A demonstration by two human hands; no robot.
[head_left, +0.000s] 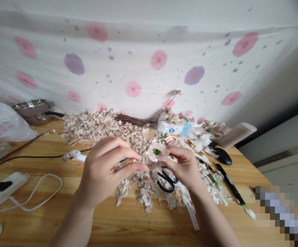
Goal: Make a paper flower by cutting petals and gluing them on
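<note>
Right hand [186, 166] pinches flower [152, 152]; left hand [104, 166] gapes beside.

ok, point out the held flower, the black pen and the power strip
Held flower [157, 152]: head view, on its green centre.
Black pen [230, 184]: head view, middle of its barrel.
Power strip [17, 180]: head view, on its white casing.

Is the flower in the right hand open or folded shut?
Open: the flower has its petals spread around a visible green centre.
</note>
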